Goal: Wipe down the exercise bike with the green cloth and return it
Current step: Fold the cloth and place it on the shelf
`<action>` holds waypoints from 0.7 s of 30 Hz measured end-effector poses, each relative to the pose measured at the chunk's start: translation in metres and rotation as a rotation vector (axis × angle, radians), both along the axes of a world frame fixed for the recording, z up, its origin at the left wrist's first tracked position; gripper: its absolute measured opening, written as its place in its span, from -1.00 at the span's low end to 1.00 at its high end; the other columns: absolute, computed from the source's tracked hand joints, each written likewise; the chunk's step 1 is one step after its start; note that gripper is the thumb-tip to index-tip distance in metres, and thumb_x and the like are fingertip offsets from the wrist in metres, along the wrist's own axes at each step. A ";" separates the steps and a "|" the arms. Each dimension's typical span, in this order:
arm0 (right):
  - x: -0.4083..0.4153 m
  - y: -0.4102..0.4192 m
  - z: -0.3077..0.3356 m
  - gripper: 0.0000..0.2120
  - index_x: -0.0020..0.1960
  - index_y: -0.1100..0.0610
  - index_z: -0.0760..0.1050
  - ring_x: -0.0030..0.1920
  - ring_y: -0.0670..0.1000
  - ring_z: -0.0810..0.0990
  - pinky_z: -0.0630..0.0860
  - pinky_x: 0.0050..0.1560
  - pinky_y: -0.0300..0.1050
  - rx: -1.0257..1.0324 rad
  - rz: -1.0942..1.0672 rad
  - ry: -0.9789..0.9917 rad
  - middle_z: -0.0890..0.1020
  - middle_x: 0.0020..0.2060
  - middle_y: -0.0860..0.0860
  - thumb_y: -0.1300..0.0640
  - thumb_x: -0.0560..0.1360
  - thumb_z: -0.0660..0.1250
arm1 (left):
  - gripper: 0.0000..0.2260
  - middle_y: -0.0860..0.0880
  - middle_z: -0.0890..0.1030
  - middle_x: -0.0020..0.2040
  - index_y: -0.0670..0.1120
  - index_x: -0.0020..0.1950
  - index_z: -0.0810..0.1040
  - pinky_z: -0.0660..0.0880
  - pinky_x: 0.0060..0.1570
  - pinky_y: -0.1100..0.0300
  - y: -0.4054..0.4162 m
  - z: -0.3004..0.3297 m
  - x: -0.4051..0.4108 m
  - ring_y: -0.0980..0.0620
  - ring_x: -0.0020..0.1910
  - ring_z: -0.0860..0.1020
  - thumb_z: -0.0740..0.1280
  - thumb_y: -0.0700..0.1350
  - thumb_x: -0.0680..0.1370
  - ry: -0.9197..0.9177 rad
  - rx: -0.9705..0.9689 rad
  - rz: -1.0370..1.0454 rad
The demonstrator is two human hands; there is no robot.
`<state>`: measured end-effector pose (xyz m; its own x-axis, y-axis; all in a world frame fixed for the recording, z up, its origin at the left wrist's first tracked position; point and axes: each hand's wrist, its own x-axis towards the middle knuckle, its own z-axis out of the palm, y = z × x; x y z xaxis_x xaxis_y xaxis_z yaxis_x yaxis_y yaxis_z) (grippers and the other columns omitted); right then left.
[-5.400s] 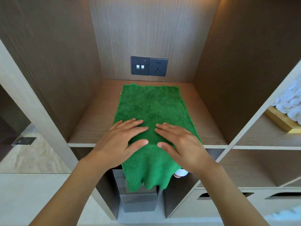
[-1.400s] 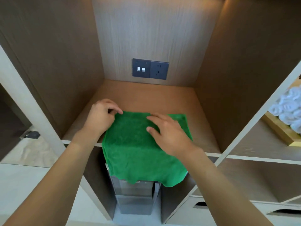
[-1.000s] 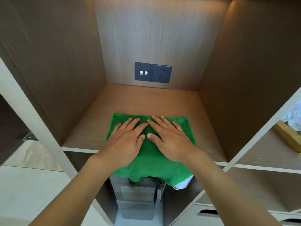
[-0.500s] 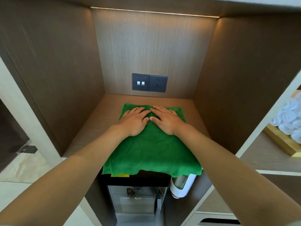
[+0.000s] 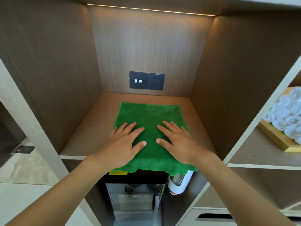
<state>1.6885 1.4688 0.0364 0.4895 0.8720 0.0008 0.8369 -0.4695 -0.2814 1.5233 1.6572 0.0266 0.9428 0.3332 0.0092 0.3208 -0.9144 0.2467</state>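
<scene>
The left hand (image 5: 124, 145) lies flat on the near left part of the green cloth (image 5: 149, 118), fingers straight and spread, palm down. It grips nothing; it only presses on the fabric, and its outer fingers reach past the cloth's left edge toward the bare wood of the shelf (image 5: 84, 141).

The green cloth is spread folded on this wooden shelf inside an open cubby, its far edge short of the back wall and its near edge hanging just over the shelf's front lip. On the back wall above it sits a dark switch and socket plate (image 5: 146, 80).

The right hand (image 5: 176, 141) lies flat on the near right part of the cloth, fingers likewise straight and splayed, thumb pointing inward toward the left thumb with a gap of green between them. It holds nothing either, only resting on the cloth.

Below the shelf's front edge, a white cylindrical holder (image 5: 179, 182) shows under the cloth's right corner. Further right, in the next compartment, rolled white towels (image 5: 286, 116) sit in a wooden tray (image 5: 275, 139).
</scene>
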 end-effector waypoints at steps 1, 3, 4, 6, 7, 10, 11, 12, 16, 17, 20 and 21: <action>0.000 -0.001 -0.003 -0.37 0.70 -0.16 0.06 0.70 -0.02 -0.11 -0.14 0.68 0.11 -0.008 -0.005 0.002 -0.01 0.71 -0.13 -0.33 0.69 0.05 | -0.40 0.11 0.00 0.73 0.27 0.69 0.05 -0.04 0.66 -0.07 0.001 -0.003 0.000 -0.01 0.71 -0.06 0.00 0.38 0.66 -0.015 0.003 -0.002; 0.005 0.001 -0.008 -0.36 0.70 -0.18 0.05 0.70 -0.05 -0.12 -0.17 0.65 0.07 0.002 0.000 0.005 -0.02 0.71 -0.15 -0.35 0.68 0.03 | -0.39 0.13 0.02 0.73 0.29 0.68 0.06 -0.05 0.64 -0.05 0.007 -0.006 0.003 0.00 0.71 -0.05 -0.02 0.40 0.64 -0.042 -0.002 -0.018; 0.008 0.002 -0.010 -0.36 0.70 -0.19 0.04 0.70 -0.06 -0.12 -0.17 0.65 0.07 0.002 0.002 0.002 -0.02 0.70 -0.16 -0.37 0.68 0.02 | -0.39 0.13 0.02 0.73 0.29 0.68 0.06 -0.05 0.64 -0.05 0.011 -0.008 0.005 0.00 0.71 -0.05 -0.02 0.41 0.64 -0.041 0.001 -0.025; 0.018 0.008 -0.011 -0.35 0.70 -0.21 0.04 0.70 -0.06 -0.10 -0.15 0.64 0.08 -0.013 -0.001 -0.008 -0.01 0.70 -0.17 -0.39 0.67 0.00 | -0.39 0.12 0.03 0.73 0.30 0.68 0.06 -0.04 0.63 -0.07 0.018 -0.010 0.013 -0.02 0.71 -0.03 -0.02 0.42 0.64 -0.031 0.008 -0.029; 0.023 0.012 -0.010 -0.35 0.70 -0.21 0.04 0.70 -0.05 -0.10 -0.14 0.64 0.09 -0.023 -0.007 -0.010 0.00 0.70 -0.17 -0.39 0.67 0.00 | -0.39 0.12 0.04 0.73 0.30 0.68 0.06 -0.04 0.63 -0.09 0.021 -0.010 0.018 -0.03 0.71 -0.02 -0.02 0.42 0.64 -0.023 0.011 -0.026; 0.040 0.026 -0.006 -0.36 0.70 -0.20 0.05 0.70 -0.03 -0.07 -0.12 0.64 0.12 -0.045 -0.023 -0.010 0.01 0.71 -0.14 -0.37 0.68 0.01 | -0.40 0.09 0.07 0.72 0.28 0.67 0.09 -0.01 0.63 -0.10 0.031 -0.009 0.038 -0.05 0.70 0.01 0.00 0.41 0.65 -0.021 0.024 -0.006; 0.044 0.030 -0.004 -0.37 0.70 -0.20 0.05 0.70 -0.02 -0.07 -0.12 0.64 0.12 -0.052 -0.025 -0.008 0.02 0.71 -0.13 -0.36 0.68 0.02 | -0.40 0.07 0.08 0.72 0.27 0.68 0.10 -0.01 0.62 -0.10 0.034 -0.008 0.044 -0.06 0.70 0.02 0.01 0.40 0.65 -0.023 0.023 0.001; 0.048 0.033 -0.002 -0.37 0.70 -0.19 0.05 0.70 -0.01 -0.06 -0.12 0.65 0.12 -0.059 -0.027 -0.007 0.02 0.71 -0.12 -0.35 0.69 0.02 | -0.41 0.06 0.09 0.72 0.26 0.68 0.11 0.00 0.62 -0.10 0.036 -0.006 0.050 -0.06 0.70 0.03 0.02 0.39 0.66 -0.021 0.017 0.006; 0.053 0.038 0.011 -0.39 0.70 -0.11 0.10 0.70 0.03 -0.02 -0.06 0.67 0.14 -0.068 -0.032 0.004 0.06 0.71 -0.08 -0.28 0.71 0.07 | -0.45 0.01 0.14 0.72 0.19 0.68 0.19 0.02 0.65 -0.10 0.039 0.004 0.061 -0.09 0.70 0.07 0.08 0.30 0.70 -0.020 -0.032 0.005; 0.050 0.036 0.013 -0.40 0.70 -0.06 0.15 0.70 0.05 0.02 -0.02 0.66 0.16 -0.038 -0.024 0.007 0.11 0.70 -0.05 -0.23 0.72 0.12 | -0.47 0.00 0.18 0.70 0.16 0.67 0.24 0.06 0.65 -0.12 0.038 0.007 0.058 -0.10 0.69 0.11 0.11 0.26 0.71 -0.051 -0.037 -0.006; 0.028 0.021 0.015 -0.53 0.53 0.06 0.47 0.57 0.07 0.36 0.26 0.58 0.11 0.185 0.086 0.009 0.45 0.54 0.02 -0.05 0.67 0.36 | -0.65 0.05 0.44 0.55 0.12 0.46 0.54 0.25 0.57 -0.14 0.028 0.012 0.034 -0.05 0.58 0.32 0.28 0.14 0.68 -0.243 0.039 -0.112; 0.019 0.014 0.014 -0.61 0.42 0.08 0.59 0.46 0.04 0.49 0.37 0.51 0.07 0.265 0.134 0.024 0.58 0.41 0.00 0.00 0.63 0.43 | -0.73 0.09 0.54 0.44 0.14 0.33 0.63 0.35 0.48 -0.11 0.022 0.013 0.025 0.00 0.47 0.42 0.34 0.12 0.65 -0.308 0.051 -0.161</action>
